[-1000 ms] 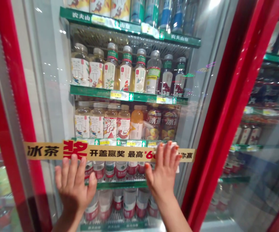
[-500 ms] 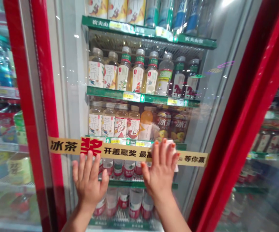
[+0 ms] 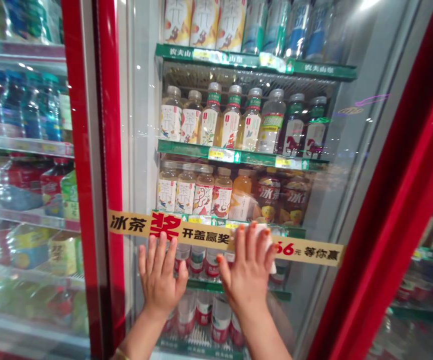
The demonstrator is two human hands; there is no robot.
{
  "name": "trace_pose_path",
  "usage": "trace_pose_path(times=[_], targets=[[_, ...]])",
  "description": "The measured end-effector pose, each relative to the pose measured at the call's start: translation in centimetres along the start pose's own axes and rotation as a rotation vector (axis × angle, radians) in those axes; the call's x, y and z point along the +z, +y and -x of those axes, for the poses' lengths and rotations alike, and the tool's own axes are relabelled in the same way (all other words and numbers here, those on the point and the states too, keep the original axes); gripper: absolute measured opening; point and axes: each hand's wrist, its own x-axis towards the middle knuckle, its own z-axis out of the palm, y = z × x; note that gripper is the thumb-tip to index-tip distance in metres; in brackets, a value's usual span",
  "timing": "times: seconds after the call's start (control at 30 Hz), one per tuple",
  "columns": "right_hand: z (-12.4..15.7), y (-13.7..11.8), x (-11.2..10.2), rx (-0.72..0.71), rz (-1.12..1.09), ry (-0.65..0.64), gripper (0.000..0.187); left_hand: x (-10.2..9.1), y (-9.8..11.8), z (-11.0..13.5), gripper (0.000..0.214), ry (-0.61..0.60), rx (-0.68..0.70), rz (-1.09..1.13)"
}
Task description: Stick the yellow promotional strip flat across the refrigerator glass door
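My left hand [image 3: 164, 285] lies flat with fingers apart against the glass door [image 3: 314, 295], its fingertips at the lower edge of a yellow printed strip [image 3: 205, 237]. To its right, my right hand [image 3: 248, 282] is spread over a white tissue [image 3: 273, 265], pressing it to the strip. The fingers cover most of the tissue; only its top and right edge show. Part of the strip's lettering is hidden behind this hand. Through the glass, several bottles [image 3: 223, 192] are visible just above the strip.
Green-edged shelves [image 3: 254, 61] of bottled drinks stand behind the glass. Red door frames [image 3: 109, 200] rise at the left, with another red frame [image 3: 392, 200] at the right. A neighbouring cooler holds more drinks [image 3: 21, 182]. Lights reflect off the glass.
The view has turned left, shifting the cooler rightward in the picture. My right hand has slid left along the strip with the tissue, uncovering red digits. My left hand keeps its place on the glass.
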Motion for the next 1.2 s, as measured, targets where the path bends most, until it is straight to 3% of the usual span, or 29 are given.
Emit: trace_pose_path(times=[0.07,0.13,0.23,0.33,0.4,0.47,0.57,0.63,0.7,0.8,0.9,0.97,1.07,1.13,1.2], targets=[[1.2,-1.9,0.2,-0.210,-0.016,-0.022,0.088,-0.4,-0.2,0.1,0.075,-0.022,0.009,0.008],[3.0,-1.4,0.0,-0.311,-0.018,-0.043,0.087,-1.0,-0.7,0.7,0.076,-0.057,-0.004,0.011],[3.7,2.3,-0.7,-0.174,0.033,-0.049,0.081,-1.6,-1.8,2.2,0.077,-0.108,-0.040,-0.010],[0.8,3.8,-0.9,0.067,0.038,-0.026,0.081,-1.6,-2.8,3.7,0.078,-0.086,-0.023,-0.046],[-1.6,1.7,-0.5,0.101,0.002,-0.004,0.086,-1.4,-3.2,4.2,0.078,-0.071,-0.008,-0.065],[-2.9,-1.9,0.0,-0.013,-0.040,0.010,0.092,-1.3,-3.4,4.3,0.077,-0.080,-0.001,-0.073],[-2.0,-5.8,0.5,-0.286,-0.092,-0.006,0.088,-1.4,-3.5,4.3,0.076,-0.094,0.024,-0.088],[-0.5,-5.5,0.3,-0.383,-0.099,-0.028,0.081,-1.5,-3.5,4.3,0.077,-0.096,0.026,-0.097],[0.4,-3.2,0.0,-0.333,-0.082,-0.025,0.080,-1.4,-3.5,4.4,0.077,-0.096,0.008,-0.091],[-1.1,0.2,-0.5,-0.071,-0.039,0.013,0.081,-1.2,-3.3,4.6,0.077,-0.080,-0.016,-0.072],[-4.2,-1.2,-0.2,0.054,-0.018,0.050,0.083,-1.0,-3.3,4.7,0.077,-0.068,-0.024,-0.074],[-5.1,-4.5,0.4,-0.057,-0.037,0.037,0.084,-1.0,-3.5,4.8,0.079,-0.074,-0.024,-0.083],[-2.9,-8.1,1.0,-0.379,-0.124,-0.031,0.076,-1.1,-3.7,4.9,0.080,-0.081,0.008,-0.111],[-0.1,-7.2,1.1,-0.494,-0.155,-0.061,0.073,-1.2,-3.7,4.8,0.081,-0.083,0.027,-0.123],[2.0,-3.7,0.7,-0.450,-0.118,-0.060,0.075,-1.3,-3.6,4.6,0.081,-0.086,0.021,-0.113]])
